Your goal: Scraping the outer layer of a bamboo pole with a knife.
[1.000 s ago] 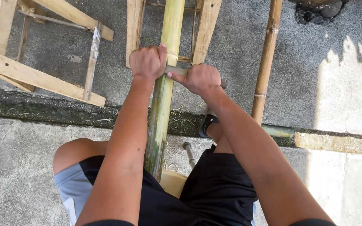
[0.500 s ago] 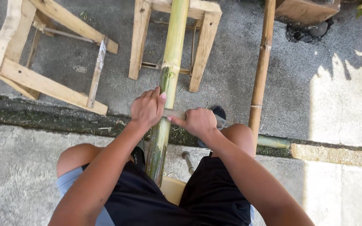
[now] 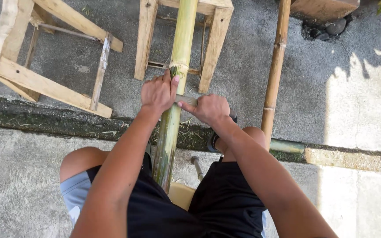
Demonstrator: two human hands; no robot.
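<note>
A long green-yellow bamboo pole (image 3: 179,53) runs from between my knees up onto a wooden stool (image 3: 214,42). My left hand (image 3: 157,92) is closed on the left end of a thin flat metal blade (image 3: 187,99) that lies across the pole. Its fingertips touch a dark green scraped patch on the bamboo. My right hand (image 3: 210,109) grips the blade's other end, just right of the pole. Only a short piece of the blade shows between the hands.
A second, thinner brown bamboo pole (image 3: 275,66) stands to the right. An overturned wooden frame (image 3: 45,83) lies at the left on the concrete. A mossy gutter (image 3: 45,119) crosses under my legs, with shavings near the pole. A dark sandal (image 3: 212,141) is under my right hand.
Both hands pulled the blade down the pole toward my body, away from the stool's rung, then moved a little back up to the green patch.
</note>
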